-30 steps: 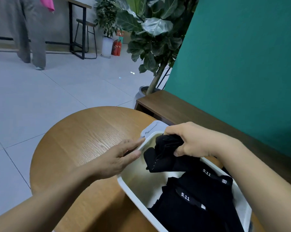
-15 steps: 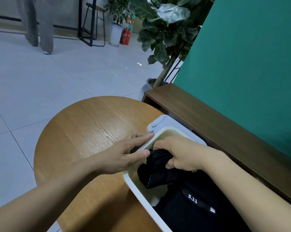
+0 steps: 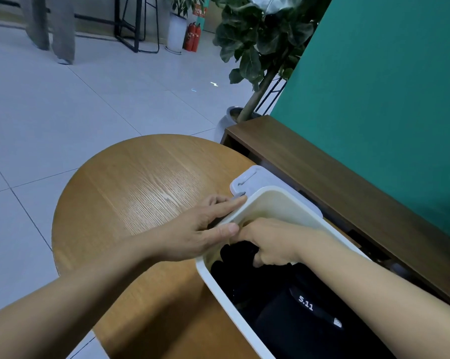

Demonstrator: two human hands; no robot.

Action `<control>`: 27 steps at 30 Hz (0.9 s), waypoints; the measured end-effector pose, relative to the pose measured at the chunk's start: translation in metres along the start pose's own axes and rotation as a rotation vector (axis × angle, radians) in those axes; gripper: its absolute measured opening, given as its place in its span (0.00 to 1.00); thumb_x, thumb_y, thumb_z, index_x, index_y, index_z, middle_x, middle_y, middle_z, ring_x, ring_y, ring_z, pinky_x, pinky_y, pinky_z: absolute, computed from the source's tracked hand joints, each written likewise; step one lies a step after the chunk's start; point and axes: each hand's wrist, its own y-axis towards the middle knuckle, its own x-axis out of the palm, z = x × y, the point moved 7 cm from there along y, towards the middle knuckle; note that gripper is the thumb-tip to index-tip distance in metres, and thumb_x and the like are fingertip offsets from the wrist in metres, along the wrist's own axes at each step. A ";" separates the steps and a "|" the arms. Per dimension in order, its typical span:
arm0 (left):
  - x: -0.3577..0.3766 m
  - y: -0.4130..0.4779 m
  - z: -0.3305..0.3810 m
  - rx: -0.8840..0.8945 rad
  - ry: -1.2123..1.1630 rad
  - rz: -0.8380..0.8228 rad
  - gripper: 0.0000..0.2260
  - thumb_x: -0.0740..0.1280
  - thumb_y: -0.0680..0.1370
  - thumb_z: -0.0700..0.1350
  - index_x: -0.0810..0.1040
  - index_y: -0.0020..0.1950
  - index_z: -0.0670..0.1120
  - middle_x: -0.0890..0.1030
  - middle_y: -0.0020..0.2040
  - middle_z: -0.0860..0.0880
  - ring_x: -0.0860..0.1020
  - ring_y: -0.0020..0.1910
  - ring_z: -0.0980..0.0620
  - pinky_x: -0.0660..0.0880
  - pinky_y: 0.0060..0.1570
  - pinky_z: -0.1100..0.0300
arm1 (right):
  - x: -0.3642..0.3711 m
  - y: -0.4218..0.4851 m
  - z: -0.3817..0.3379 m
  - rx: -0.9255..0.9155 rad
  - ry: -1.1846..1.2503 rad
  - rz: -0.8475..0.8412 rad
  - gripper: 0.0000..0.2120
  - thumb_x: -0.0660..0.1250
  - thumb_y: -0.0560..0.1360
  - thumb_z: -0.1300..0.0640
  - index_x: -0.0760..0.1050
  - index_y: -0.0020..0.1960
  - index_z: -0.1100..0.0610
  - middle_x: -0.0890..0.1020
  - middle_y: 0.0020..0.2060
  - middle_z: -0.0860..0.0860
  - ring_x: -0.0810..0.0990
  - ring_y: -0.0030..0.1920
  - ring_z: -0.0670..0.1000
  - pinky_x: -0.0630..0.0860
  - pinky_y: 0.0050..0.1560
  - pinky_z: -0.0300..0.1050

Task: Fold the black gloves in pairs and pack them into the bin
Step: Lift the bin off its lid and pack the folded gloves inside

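Packing step. Left hand (image 3: pixel 203 230) pinches the bin (image 3: pixel 275 193) rim, steadying it on the counter (image 3: pixel 141 193), frame centre. Right hand (image 3: pixel 273 242) grips a folded glove pair (image 3: pixel 238 256) low inside the bin, beside other packed gloves (image 3: pixel 296 325). Next, probably: seat it, let go, withdraw.

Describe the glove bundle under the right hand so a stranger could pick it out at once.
On the round wooden table stands a white bin. Inside, by its left wall, the right hand grips a small black glove bundle. Unlike the flat gloves nearer the camera, which show a white 5.11 label, it is lumpy, shows no label and is the only one held.
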 end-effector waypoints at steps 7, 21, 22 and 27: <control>-0.001 0.001 0.004 -0.003 0.004 -0.021 0.26 0.58 0.81 0.60 0.57 0.79 0.62 0.64 0.68 0.60 0.65 0.67 0.63 0.63 0.65 0.72 | 0.007 0.004 -0.006 -0.088 -0.053 0.031 0.24 0.69 0.73 0.63 0.72 0.64 0.43 0.75 0.61 0.48 0.76 0.58 0.54 0.77 0.56 0.52; 0.000 0.004 0.005 -0.065 -0.012 -0.005 0.26 0.59 0.80 0.57 0.59 0.78 0.61 0.67 0.65 0.58 0.68 0.61 0.66 0.63 0.60 0.75 | 0.005 0.006 -0.001 -0.149 -0.201 0.168 0.31 0.69 0.75 0.58 0.65 0.73 0.40 0.68 0.72 0.47 0.62 0.72 0.52 0.55 0.73 0.49; -0.001 0.004 0.005 -0.070 -0.014 -0.005 0.27 0.60 0.80 0.58 0.59 0.78 0.62 0.67 0.65 0.58 0.68 0.60 0.66 0.63 0.60 0.74 | 0.003 0.005 0.000 -0.147 -0.186 0.172 0.30 0.69 0.74 0.57 0.66 0.73 0.39 0.69 0.71 0.47 0.62 0.72 0.52 0.56 0.73 0.50; -0.002 0.005 0.006 -0.084 0.005 0.000 0.26 0.60 0.80 0.58 0.59 0.78 0.63 0.68 0.63 0.60 0.69 0.59 0.67 0.64 0.59 0.73 | -0.008 -0.007 0.014 -0.110 -0.057 0.208 0.30 0.71 0.75 0.58 0.68 0.73 0.41 0.67 0.70 0.45 0.65 0.69 0.49 0.65 0.60 0.33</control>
